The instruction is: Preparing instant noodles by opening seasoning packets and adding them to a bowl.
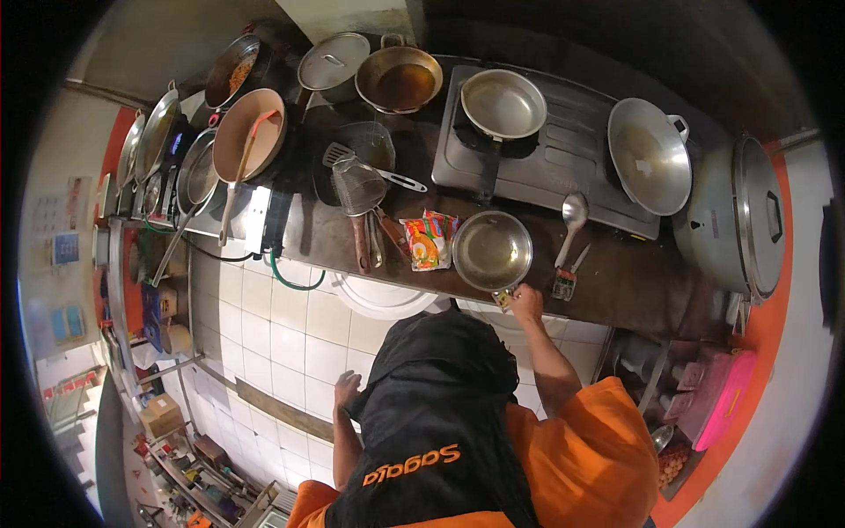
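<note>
My left hand [347, 387] hangs over the tiled floor, loosely curled and holding nothing. At the counter's front edge, my right hand [527, 305] has its fingers closed on a small patterned packet [503, 299], just below a metal pan [492, 251] holding clear liquid. Whether it also touches the pan's handle is hidden. Left of this pan lie colourful food packets [426, 241], then a wire strainer [358, 185] and a slotted turner [383, 173]. To the right are a large metal spoon [574, 214], a small knife [581, 259] and a dark patterned packet [564, 284].
A gas stove [561, 158] bears a saucepan [504, 105] and a wok [650, 156]. A large lidded pot [716, 218] stands far right. Behind is a pan of brown liquid [399, 79]; further left, a brown pan [249, 135] holds a red-tipped spatula. A white round lid [383, 297] sits below the counter.
</note>
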